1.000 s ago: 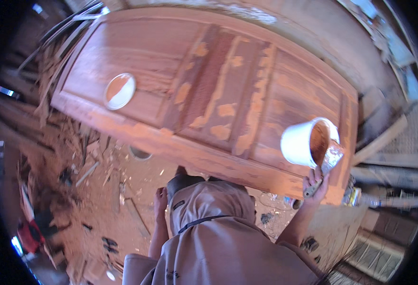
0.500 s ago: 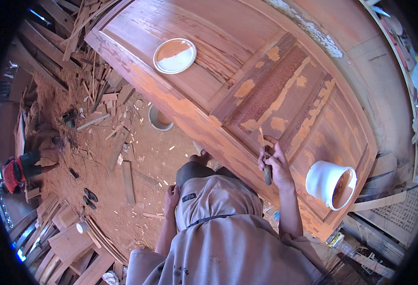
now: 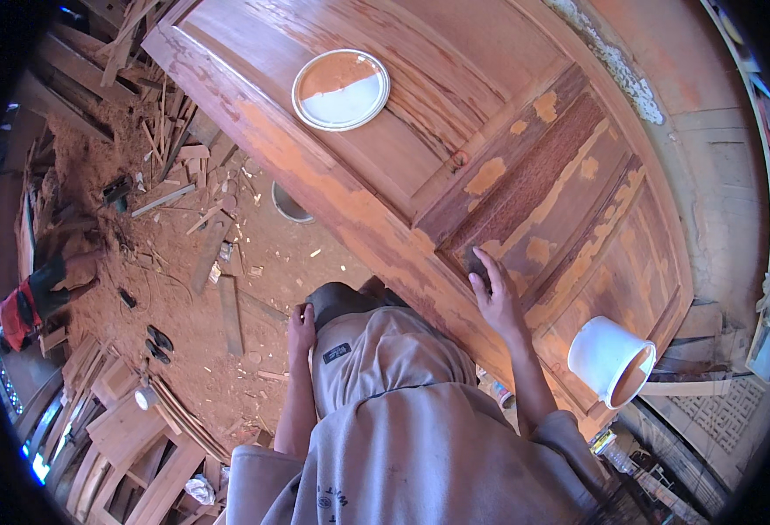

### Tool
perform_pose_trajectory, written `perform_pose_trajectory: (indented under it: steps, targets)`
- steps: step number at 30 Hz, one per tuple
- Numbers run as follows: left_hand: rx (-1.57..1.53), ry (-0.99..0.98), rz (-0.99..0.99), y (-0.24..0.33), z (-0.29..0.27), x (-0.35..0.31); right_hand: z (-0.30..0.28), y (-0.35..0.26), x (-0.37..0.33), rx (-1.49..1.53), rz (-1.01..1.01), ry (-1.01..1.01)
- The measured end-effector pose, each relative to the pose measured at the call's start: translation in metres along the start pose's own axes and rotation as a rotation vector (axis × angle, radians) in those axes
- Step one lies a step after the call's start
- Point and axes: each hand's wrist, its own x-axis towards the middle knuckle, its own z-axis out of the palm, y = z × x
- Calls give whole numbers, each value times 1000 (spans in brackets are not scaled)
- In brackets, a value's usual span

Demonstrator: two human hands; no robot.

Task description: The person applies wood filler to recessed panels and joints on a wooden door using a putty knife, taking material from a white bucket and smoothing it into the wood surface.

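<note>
**A:** What is the person working on?

**B:** A large wooden door [image 3: 455, 131] lying flat, seen from above. Its reddish-brown surface is patchy — pale orange blotches of filler show along the near edge and on the raised panels.

**A:** Where are the hands?

**B:** The right hand [image 3: 494, 293] lies on the door near its near edge, fingers stretched out over a dark carved strip between two panels. Something small and dark sits under the fingertips; I cannot tell what it is, or whether the hand grips it. The left hand [image 3: 301, 325] hangs beside the person's knee, away from the door, fingers loosely curled with nothing in it.

**A:** What else is on the door?

**B:** A round metal lid [image 3: 341, 88] rests on the far panel, half white and half smeared orange. A white bucket [image 3: 610, 359] stands at the door's lower right corner, well apart from the right hand, its inside coated orange-brown.

**A:** And around it?

**B:** A dirt floor [image 3: 184, 289] covered in sawdust and wood offcuts [image 3: 184, 157] — stacked planks [image 3: 131, 420] lie at lower left. The person wears a grey shirt [image 3: 402, 437].
</note>
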Motion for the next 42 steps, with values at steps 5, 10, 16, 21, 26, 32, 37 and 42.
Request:
perform_pose_trajectory:
  steps: [5, 10, 16, 21, 26, 32, 37, 42]
  targets:
    - [-54, -17, 53, 49, -4, 20, 17, 3, 17, 9, 162, -190]
    - [-21, -7, 42, 63, -1, 24, 31, 7, 26, -212, 202, -348]
    - [28, -31, -45, 54, 5, 16, 4, 13, 22, -154, 110, -267]
    - [-55, -16, -66, 43, 15, 24, -13, 11, 48, -111, 44, -402]
    - [-83, -28, -19, 38, 13, 33, -13, -19, 87, -470, -13, -707]
    - [-119, 11, -3, 18, 5, 31, -56, 10, 95, -475, 63, -646]
    - [-118, 0, -90, 24, 7, 22, -10, 24, 46, -137, -76, -330]
    - [-99, 7, -94, 27, 7, 23, 36, 20, 18, -278, -24, -254]
